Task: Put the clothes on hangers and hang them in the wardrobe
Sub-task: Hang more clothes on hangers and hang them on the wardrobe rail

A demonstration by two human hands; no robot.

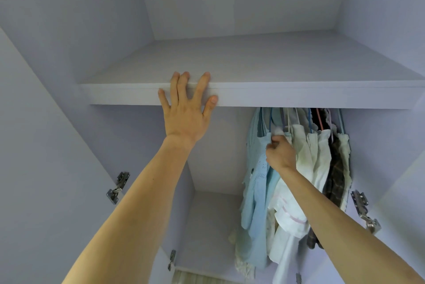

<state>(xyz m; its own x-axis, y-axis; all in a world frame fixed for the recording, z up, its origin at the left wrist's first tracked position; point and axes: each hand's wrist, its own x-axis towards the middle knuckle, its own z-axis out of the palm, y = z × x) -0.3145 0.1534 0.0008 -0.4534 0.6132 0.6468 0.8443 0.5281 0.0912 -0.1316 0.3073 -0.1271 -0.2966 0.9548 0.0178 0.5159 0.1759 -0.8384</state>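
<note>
Light blue, white, cream and dark checked hanging clothes (299, 168) fill the right side of a pale purple-grey wooden wardrobe (110, 19). They hang close together, touching one another, just under the wide flat shelf (299, 96).

At the left of the bunch is a light blue knitted top (255, 191). Next to it hangs a white garment with thin pink stripes (289, 217). Then come some cream garments (308, 152), and a dark checked garment (337, 180) hangs near the right wall. Thin coloured hangers (296, 118) hold them up, and their tops go out of sight behind the shelf's front edge.

The person's right hand (281, 154) reaches into the top of the bunch, between the blue top and the cream garments. Its fingers are curled tight there. It is hard to tell if they pinch cloth or a hanger.

The left hand (186, 113) lies flat against the front edge of the shelf, well apart from the clothes. Its fingers are straight and spread wide, with the tips on top of the shelf. It holds nothing.

Both wardrobe doors stand open. A shiny metal hinge (117, 188) sits on the left side and another metal hinge (364, 209) sits on the right side.
</note>
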